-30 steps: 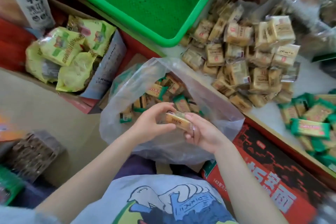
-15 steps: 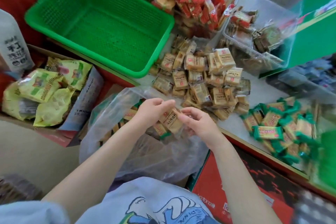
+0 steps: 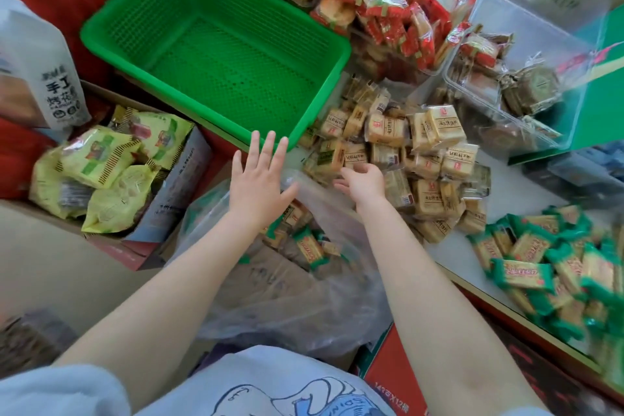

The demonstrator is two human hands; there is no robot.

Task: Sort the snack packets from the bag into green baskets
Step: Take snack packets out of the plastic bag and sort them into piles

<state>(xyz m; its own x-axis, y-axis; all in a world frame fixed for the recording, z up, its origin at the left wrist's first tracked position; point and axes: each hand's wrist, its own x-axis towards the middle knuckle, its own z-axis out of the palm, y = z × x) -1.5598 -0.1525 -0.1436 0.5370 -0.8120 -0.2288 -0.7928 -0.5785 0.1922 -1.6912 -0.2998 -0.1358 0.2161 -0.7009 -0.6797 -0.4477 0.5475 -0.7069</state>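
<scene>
Left hand (image 3: 258, 176): fingers spread, empty, just short of the green basket (image 3: 141, 27) rim ahead. Right hand (image 3: 363, 177): loosely curled at the beige packet pile (image 3: 425, 152); grip unclear. Bag (image 3: 297, 280) of packets: below both wrists, equally near either hand.

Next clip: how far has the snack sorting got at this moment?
Done: tan packets and green-edged packets lie in separate piles on the counter. In hand: nothing clearly; the left hand is spread open near the green basket, the right hand reaches to the tan pile. Left: the basket holds nothing, and the bag still holds packets.
</scene>
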